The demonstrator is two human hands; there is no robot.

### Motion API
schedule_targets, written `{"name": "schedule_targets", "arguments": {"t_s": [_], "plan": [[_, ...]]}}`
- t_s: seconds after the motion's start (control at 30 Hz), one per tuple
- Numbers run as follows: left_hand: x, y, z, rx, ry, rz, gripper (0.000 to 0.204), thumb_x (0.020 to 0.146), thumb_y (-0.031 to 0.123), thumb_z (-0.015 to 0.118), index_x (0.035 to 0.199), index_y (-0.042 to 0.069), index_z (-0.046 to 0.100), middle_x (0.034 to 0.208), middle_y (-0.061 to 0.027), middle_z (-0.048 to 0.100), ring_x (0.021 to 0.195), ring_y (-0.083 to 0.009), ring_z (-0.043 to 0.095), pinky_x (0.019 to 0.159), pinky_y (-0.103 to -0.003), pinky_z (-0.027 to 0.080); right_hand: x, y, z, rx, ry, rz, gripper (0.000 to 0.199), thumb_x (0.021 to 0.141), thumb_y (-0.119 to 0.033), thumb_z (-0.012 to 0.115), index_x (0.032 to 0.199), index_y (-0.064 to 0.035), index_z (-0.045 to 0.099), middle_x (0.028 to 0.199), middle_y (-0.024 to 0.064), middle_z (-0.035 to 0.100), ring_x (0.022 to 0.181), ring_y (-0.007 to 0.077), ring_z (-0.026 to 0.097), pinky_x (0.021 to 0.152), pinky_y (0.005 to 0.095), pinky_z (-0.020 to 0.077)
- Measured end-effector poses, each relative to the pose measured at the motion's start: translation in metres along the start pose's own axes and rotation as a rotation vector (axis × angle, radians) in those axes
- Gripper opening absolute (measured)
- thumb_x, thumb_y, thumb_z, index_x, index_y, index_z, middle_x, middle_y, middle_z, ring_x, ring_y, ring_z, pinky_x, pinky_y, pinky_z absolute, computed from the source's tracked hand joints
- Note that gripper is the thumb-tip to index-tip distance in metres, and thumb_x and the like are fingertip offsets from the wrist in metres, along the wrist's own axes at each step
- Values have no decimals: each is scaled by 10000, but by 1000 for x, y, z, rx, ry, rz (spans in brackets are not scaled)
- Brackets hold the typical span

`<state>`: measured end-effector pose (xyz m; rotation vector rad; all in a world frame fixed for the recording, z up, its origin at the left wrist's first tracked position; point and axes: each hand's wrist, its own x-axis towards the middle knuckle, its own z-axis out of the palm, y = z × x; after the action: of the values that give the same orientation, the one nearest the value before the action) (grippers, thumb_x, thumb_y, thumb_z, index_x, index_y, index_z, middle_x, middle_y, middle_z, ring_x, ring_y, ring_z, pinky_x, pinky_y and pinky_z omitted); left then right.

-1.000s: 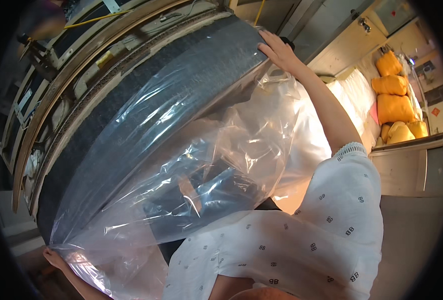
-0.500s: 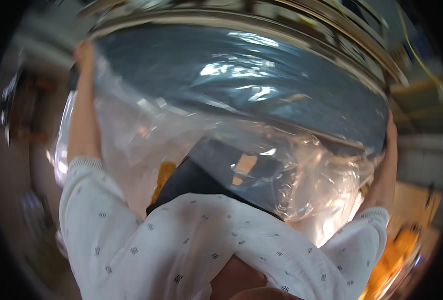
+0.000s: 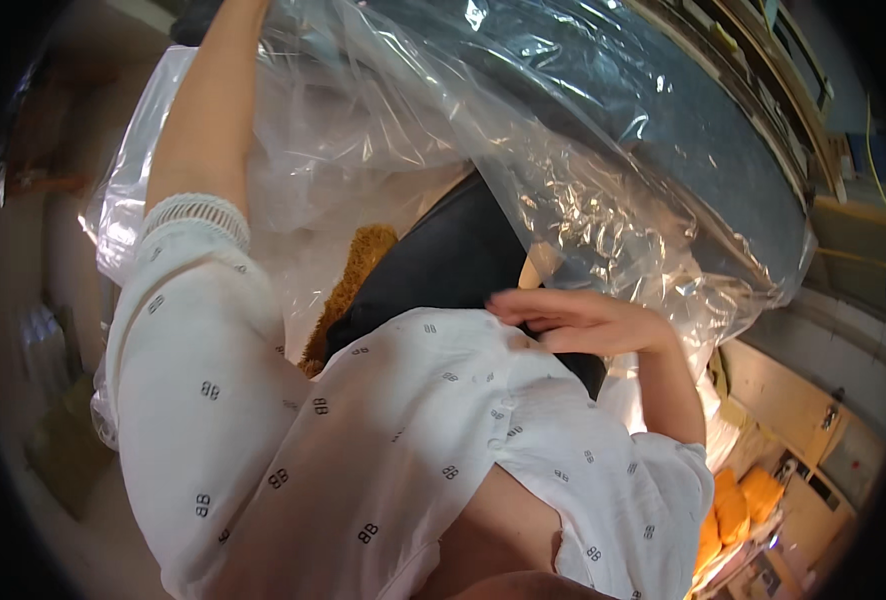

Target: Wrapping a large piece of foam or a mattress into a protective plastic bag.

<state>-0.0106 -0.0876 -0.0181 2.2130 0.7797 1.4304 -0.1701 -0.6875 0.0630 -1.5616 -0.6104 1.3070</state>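
Note:
A big dark grey round object (image 3: pixel 663 130) lies wrapped in a clear plastic sheet (image 3: pixel 393 130) across the upper half of the view. My left forearm (image 3: pixel 203 120) stretches up along the plastic's left side. My left hand is cut off by the top edge. My right hand (image 3: pixel 583 320) lies flat with its fingers stretched out, holding nothing. It rests against my white patterned blouse (image 3: pixel 363 440), beside a black object (image 3: pixel 443 260) under the plastic. A brown fuzzy thing (image 3: pixel 358 270) shows left of the black object.
Wooden shelving (image 3: pixel 793 60) runs along the upper right behind the wrapped object. Orange-yellow bags (image 3: pixel 733 510) sit at the lower right near a beige cabinet (image 3: pixel 803 400). Crumpled plastic (image 3: pixel 123 210) hangs at the left over the floor.
My right hand has let go of the plastic's right edge and come down to my chest. My left arm stays raised at the plastic. The view has swung to the left.

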Motion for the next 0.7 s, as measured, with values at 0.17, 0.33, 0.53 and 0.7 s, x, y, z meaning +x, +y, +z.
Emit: {"name": "schedule_targets", "arguments": {"t_s": [0.17, 0.33, 0.53, 0.7], "plan": [[8, 18, 6, -28, -27, -62, 213, 808, 281, 552, 899, 99, 615, 860, -122, 637, 832, -271, 601, 739, -360, 454, 8, 102, -18, -1083, 972, 132, 433, 771, -257, 644, 1083, 7, 499, 1021, 217, 553, 891, 401, 545, 749, 451, 440], [-7, 35, -4, -184, -91, -163, 211, 799, 267, 566, 894, 85, 614, 859, -122, 631, 829, -270, 594, 740, -358, 448, 56, 81, -11, -1162, 1136, -364, 345, 761, -325, 650, 975, -62, 591, 871, 183, 602, 785, 356, 572, 729, 450, 441], [1, 16, 8, -56, 27, -9, 204, 799, 262, 562, 850, 67, 594, 834, -132, 616, 810, -295, 583, 730, -379, 442, 104, 68, -30, -1338, 1034, -518, 219, 813, -268, 568, 778, -53, 586, 652, 141, 580, 643, 309, 565, 604, 376, 444], [-12, 30, 1, -62, 34, 60, 221, 805, 277, 546, 869, 69, 588, 851, -149, 605, 816, -308, 573, 731, -390, 432, -4, -33, -5, 192, -64, -416, 184, 844, -130, 473, 711, -20, 535, 680, 34, 558, 625, 119, 544, 516, 301, 426]]}}
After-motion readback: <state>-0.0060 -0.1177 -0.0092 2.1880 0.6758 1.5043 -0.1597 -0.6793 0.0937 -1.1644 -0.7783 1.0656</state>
